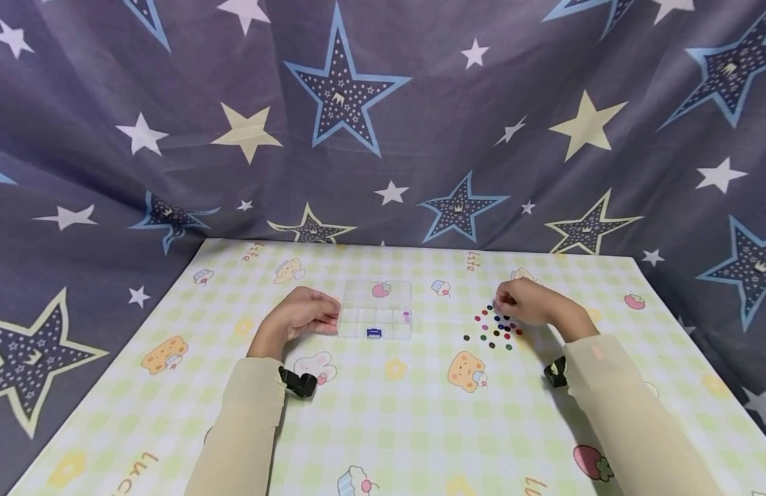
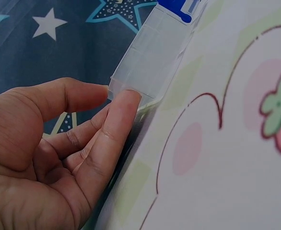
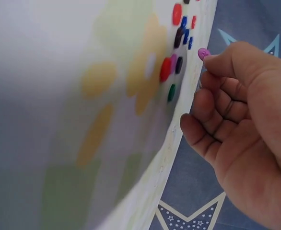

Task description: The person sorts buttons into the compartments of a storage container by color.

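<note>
A clear plastic compartment box (image 1: 366,329) lies on the table with its lid (image 1: 358,293) laid back and a blue latch (image 1: 374,333) at the front. My left hand (image 1: 304,311) pinches the box's left end between thumb and fingers. In the box's right part shows a small purple-pink piece (image 1: 406,316). Over to the right, my right hand (image 1: 528,302) is above the far side of a scatter of small coloured buttons (image 1: 492,345). Its thumb and finger pinch a purple button (image 3: 203,52), raised off the table in the right wrist view.
A checked tablecloth (image 1: 395,420) with printed cartoons covers the table. Behind it hangs a dark curtain (image 1: 420,138) with stars. A black strap (image 1: 299,383) is on the left wrist and another black strap (image 1: 555,372) on the right.
</note>
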The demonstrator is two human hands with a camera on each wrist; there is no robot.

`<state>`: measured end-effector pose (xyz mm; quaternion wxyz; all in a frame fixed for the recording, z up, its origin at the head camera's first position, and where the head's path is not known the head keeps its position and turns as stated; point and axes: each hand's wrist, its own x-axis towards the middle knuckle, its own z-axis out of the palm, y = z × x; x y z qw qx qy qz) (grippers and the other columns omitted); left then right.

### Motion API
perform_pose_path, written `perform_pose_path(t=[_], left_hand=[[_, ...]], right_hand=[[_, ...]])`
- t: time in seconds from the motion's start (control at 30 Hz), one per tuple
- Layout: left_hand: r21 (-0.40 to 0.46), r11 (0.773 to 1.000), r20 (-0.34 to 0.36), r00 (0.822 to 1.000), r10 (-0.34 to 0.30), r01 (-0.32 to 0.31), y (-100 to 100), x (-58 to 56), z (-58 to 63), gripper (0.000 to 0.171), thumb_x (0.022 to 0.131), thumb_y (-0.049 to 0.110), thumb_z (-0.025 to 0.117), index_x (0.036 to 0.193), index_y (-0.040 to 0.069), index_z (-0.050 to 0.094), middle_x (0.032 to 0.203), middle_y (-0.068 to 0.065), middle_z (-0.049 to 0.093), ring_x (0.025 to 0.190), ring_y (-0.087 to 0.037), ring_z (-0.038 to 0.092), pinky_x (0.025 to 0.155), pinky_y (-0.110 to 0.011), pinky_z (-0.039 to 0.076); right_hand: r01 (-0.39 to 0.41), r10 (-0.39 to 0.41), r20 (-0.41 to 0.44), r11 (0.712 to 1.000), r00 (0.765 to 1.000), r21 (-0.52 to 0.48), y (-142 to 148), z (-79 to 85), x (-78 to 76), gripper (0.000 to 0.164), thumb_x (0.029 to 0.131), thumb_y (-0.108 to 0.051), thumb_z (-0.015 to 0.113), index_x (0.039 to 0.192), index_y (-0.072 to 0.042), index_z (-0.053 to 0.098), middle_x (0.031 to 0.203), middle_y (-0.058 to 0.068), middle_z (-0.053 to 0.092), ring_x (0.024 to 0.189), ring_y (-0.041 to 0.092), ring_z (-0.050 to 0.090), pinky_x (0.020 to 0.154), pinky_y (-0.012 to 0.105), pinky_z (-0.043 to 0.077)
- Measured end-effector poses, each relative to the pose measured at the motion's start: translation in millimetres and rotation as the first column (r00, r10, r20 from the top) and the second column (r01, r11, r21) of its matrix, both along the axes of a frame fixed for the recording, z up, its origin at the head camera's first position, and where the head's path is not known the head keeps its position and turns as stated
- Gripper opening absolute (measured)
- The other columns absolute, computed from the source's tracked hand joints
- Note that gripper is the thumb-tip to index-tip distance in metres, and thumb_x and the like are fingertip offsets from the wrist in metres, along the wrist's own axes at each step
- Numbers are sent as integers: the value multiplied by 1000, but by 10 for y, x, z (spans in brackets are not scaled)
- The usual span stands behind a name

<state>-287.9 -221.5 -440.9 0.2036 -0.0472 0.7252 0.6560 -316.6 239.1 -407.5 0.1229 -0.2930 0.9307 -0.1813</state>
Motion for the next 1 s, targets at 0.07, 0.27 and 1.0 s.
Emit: perform_pose_path(t=[0.07,0.27,1.0], left_hand=[[3,1000,-1,1000,-1,1,2,-2,5,33,98,0,63,125,-18,59,91,-16,68,77,-19,69,78,-32,66],[6,1000,-2,1000,2,-2,6,1,18,32,98,0,62,124,-18,60,91,-17,68,76,-19,69,78,-32,67],[-1,1000,1,1000,15,-15,1,22,25,31,98,0,63,124,-16,62,89,-14,68,76,-20,69,77,-33,67]], right_hand=[[-5,5,-24,1000,1000,-5,-18,11,4,15,101,-6,58,87,-7,64,71,-2,54,63,12,47,61,28,44],[-20,17,-76,999,997,-38,-92,42,18,19,100,-5,60,81,-10,60,68,-2,51,59,11,46,58,27,42],[-80,69,-107,991,992,-108,-573,108,24,19,98,-1,57,81,-9,58,68,-2,47,61,11,42,58,26,39]])
